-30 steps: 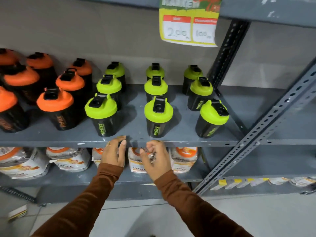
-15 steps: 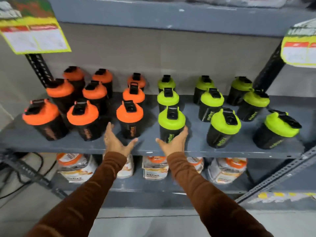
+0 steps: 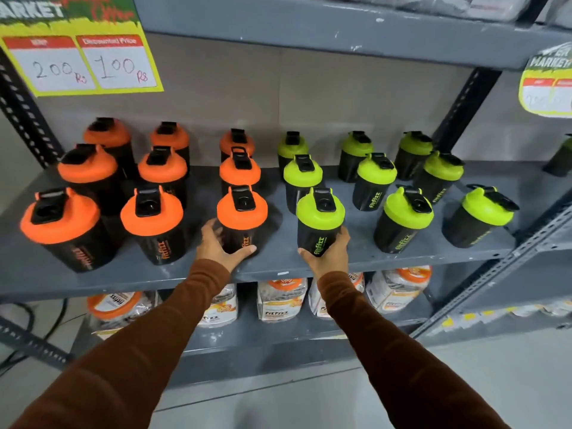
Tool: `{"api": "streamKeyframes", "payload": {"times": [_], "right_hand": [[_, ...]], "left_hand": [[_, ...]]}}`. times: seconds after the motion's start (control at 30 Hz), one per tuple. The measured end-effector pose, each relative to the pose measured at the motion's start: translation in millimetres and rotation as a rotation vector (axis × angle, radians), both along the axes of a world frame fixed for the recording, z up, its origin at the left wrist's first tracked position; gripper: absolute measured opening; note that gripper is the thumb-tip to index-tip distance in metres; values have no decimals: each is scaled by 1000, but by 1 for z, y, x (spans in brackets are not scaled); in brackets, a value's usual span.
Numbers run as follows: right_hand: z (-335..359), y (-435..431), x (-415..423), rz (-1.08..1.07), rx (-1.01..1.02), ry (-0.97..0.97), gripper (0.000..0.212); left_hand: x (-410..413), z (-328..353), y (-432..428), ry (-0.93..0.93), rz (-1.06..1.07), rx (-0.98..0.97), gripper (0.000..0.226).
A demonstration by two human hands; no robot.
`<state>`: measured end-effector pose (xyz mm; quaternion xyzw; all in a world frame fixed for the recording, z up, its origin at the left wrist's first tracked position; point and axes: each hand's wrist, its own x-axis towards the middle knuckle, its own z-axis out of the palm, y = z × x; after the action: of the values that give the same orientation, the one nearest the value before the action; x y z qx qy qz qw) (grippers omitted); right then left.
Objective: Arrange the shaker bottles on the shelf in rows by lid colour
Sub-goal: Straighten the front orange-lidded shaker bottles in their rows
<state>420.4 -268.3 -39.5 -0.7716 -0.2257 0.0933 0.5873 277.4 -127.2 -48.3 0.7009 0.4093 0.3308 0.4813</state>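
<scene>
Black shaker bottles stand on a grey shelf: several with orange lids on the left half, several with green lids on the right half, in rows running front to back. My left hand wraps the base of the front orange-lid bottle nearest the middle. My right hand grips the base of the front green-lid bottle beside it. Both bottles stand upright on the shelf near its front edge.
A yellow price sign hangs at the upper left, another sign at the upper right. Perforated uprights frame the bay. White and orange packets fill the lower shelf. One more dark bottle stands in the bay to the right.
The view swung left from the green bottles to take in both colour groups. My hands rose from below the shelf edge, opened, and closed on the two front middle bottles.
</scene>
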Motion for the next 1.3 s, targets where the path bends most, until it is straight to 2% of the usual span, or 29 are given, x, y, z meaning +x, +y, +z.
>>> {"api": "streamKeyframes", "payload": {"times": [0.13, 0.37, 0.7, 0.87, 0.93, 1.0, 1.07, 1.13, 1.17, 1.3], "right_hand": [[0, 0, -3, -10, -20, -10, 87], [-1, 0, -1, -20, -51, -23, 86], [-3, -1, 1, -5, -49, -6, 89], [-9, -1, -4, -16, 13, -20, 105], [-12, -4, -18, -70, 10, -79, 107], [-17, -8, -41, -140, -12, -253, 96], [-18, -6, -68, -172, 16, -522, 78], [-18, 3, -93, -99, 94, -710, 61], [-14, 10, -106, -5, 132, -743, 55], [4, 51, -152, 411, 59, -533, 47]], "left_hand": [[-10, 1, -10, -34, -55, 17, 92], [-15, -4, -4, -68, -125, -95, 95], [-16, -3, -5, -69, -135, -98, 92], [-15, -4, -4, -48, -130, -90, 96], [-17, -6, -3, -28, -146, -56, 101], [-21, -6, -4, -50, -157, -29, 103], [-33, -5, -11, -123, -107, 8, 85], [-50, -7, -18, -180, -4, 93, 53], [-62, -8, -19, -196, 60, 134, 43], [-109, -20, 0, -142, 364, 302, 42]]}}
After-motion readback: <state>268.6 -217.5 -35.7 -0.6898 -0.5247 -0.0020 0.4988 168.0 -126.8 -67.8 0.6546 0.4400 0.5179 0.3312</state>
